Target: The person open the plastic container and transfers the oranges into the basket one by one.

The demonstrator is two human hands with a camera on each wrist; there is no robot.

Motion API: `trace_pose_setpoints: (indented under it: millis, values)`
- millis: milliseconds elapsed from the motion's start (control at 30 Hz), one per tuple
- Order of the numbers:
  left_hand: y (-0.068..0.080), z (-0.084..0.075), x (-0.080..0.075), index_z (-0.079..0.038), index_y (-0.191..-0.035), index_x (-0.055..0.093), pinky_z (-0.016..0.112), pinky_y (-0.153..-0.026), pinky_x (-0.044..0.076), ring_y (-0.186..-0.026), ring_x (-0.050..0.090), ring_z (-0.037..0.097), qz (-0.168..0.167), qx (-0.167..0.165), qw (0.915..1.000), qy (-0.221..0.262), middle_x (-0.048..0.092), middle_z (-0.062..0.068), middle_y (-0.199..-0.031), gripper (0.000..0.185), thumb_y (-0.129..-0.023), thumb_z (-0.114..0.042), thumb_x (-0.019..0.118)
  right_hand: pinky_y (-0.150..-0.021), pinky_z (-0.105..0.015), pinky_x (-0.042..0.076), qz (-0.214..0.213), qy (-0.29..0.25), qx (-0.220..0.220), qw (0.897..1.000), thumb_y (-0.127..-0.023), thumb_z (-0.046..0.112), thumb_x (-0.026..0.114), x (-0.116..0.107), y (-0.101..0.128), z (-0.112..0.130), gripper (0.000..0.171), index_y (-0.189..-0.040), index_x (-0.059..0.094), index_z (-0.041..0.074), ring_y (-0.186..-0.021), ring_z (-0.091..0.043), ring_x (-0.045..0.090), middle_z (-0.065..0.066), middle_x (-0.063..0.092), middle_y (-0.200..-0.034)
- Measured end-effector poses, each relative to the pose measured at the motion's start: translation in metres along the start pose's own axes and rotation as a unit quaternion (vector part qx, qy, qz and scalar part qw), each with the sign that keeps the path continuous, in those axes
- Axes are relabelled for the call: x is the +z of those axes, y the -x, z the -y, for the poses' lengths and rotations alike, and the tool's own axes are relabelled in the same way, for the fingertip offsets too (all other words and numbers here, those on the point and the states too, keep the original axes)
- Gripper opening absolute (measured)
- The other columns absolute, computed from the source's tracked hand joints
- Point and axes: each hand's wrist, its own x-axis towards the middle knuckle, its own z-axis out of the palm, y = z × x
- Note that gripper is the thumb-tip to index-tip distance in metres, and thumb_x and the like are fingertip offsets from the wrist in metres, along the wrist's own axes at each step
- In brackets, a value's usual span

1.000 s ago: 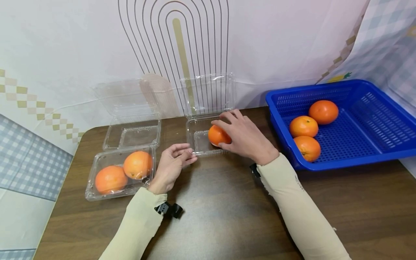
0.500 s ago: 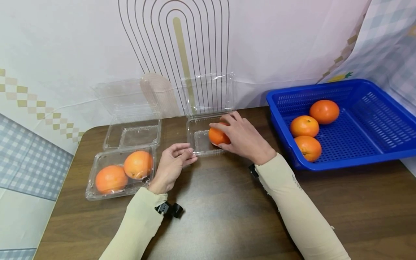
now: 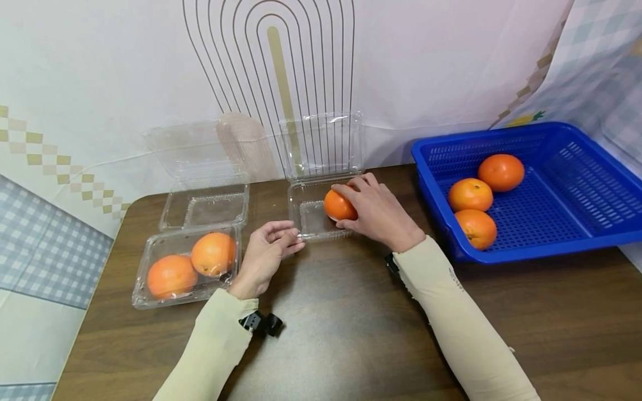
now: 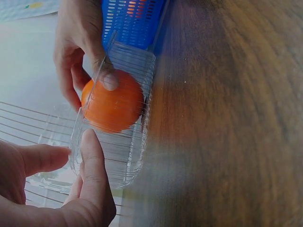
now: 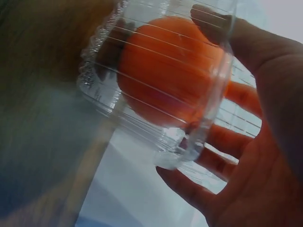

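Observation:
My right hand [image 3: 378, 211] grips an orange [image 3: 339, 205] inside the right half of an open clear plastic clamshell box [image 3: 312, 220]. Its thumb is on the near side of the fruit and the fingers reach over the far side, as the right wrist view also shows. With thumb and fingertips my left hand [image 3: 268, 250] pinches the front rim of the same box near its left corner. In the left wrist view the box wall [image 4: 120, 165] passes between the left thumb and forefinger. The raised lid [image 3: 323, 145] leans at the back.
A closed clear box [image 3: 140, 289] with two oranges [image 3: 171, 277] stands at left. Behind it is another open clamshell [image 3: 215, 211] without fruit. At right, a blue basket [image 3: 546, 245] holds three oranges [image 3: 470, 195]. A patterned cloth wall [image 3: 426, 67] rises behind the table.
The orange in my right hand has turned slightly and shifted a little to the right within the box. My left hand keeps its place on the rim.

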Motion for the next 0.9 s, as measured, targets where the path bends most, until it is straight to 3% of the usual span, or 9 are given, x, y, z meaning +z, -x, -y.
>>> trace_pose_setpoints:
  millis: [300, 733, 900]
  values:
    - [0.0, 0.0, 0.0, 0.008, -0.134, 0.052, 0.031, -0.091, 0.066, -0.086, 0.071, 0.012, 0.002, 0.003, 1.0, -0.003, 0.064, 0.013, -0.108, 0.033, -0.102, 0.002, 0.056, -0.096, -0.052, 0.052, 0.008, -0.001, 0.025, 1.0, -0.08, 0.045, 0.086, 0.004, -0.002, -0.001, 0.082, -0.148, 0.051, 0.017, -0.122, -0.034, 0.047, -0.016, 0.062, -0.131]
    - [0.001, 0.0, 0.002, 0.009, -0.134, 0.052, 0.03, -0.091, 0.066, -0.085, 0.072, 0.011, -0.001, 0.005, 0.9999, 0.015, 0.061, 0.016, -0.11, 0.033, -0.102, 0.003, 0.056, -0.096, -0.053, 0.05, -0.005, -0.004, 0.023, 1.0, -0.08, 0.042, 0.087, 0.01, -0.004, -0.001, 0.072, -0.138, 0.053, 0.018, -0.118, -0.035, 0.05, -0.017, 0.066, -0.122]
    - [0.001, 0.0, 0.002, 0.009, -0.135, 0.051, 0.03, -0.092, 0.066, -0.086, 0.071, 0.012, -0.001, 0.003, 0.9998, 0.021, 0.061, 0.018, -0.113, 0.034, -0.101, 0.004, 0.055, -0.096, -0.052, 0.049, -0.007, 0.001, 0.02, 1.0, -0.082, 0.042, 0.086, 0.011, -0.005, -0.001, 0.072, -0.142, 0.053, 0.019, -0.118, -0.034, 0.049, -0.016, 0.065, -0.124]
